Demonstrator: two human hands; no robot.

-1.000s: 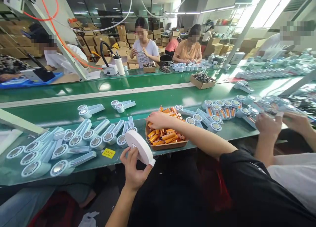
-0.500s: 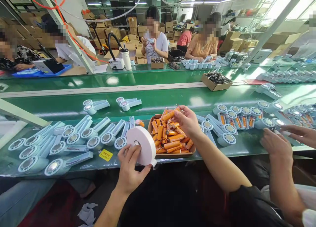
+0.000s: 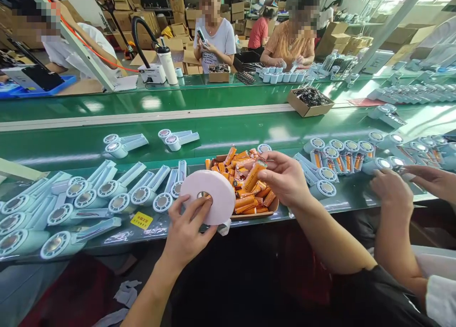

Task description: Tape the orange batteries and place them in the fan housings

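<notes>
My left hand [image 3: 188,237] grips a wide roll of white tape [image 3: 219,187], fingers at its core and thumb by the lower edge, where a loose tape end [image 3: 224,227] hangs. An orange cylindrical battery [image 3: 253,176] is pinched between the thumb and fingers of my right hand [image 3: 287,180], just above a cardboard box [image 3: 260,215]. Similar orange batteries [image 3: 245,203] fill that box, partly hidden behind the roll. Left of the tape lie several pale blue handheld-fan bodies [image 3: 119,203] with round grilles and long handles.
A yellow label [image 3: 141,220] lies on the green bench near its front edge. On the right, a co-worker's hands [image 3: 394,187] work close to my right arm, beside more fan bodies [image 3: 325,189]. Farther back stands a carton of dark parts [image 3: 309,102]; other people sit across the bench.
My right hand has lifted an orange battery out of the box and drawn it nearer. The tape roll has turned its flat face more towards me. The view has shifted slightly.
</notes>
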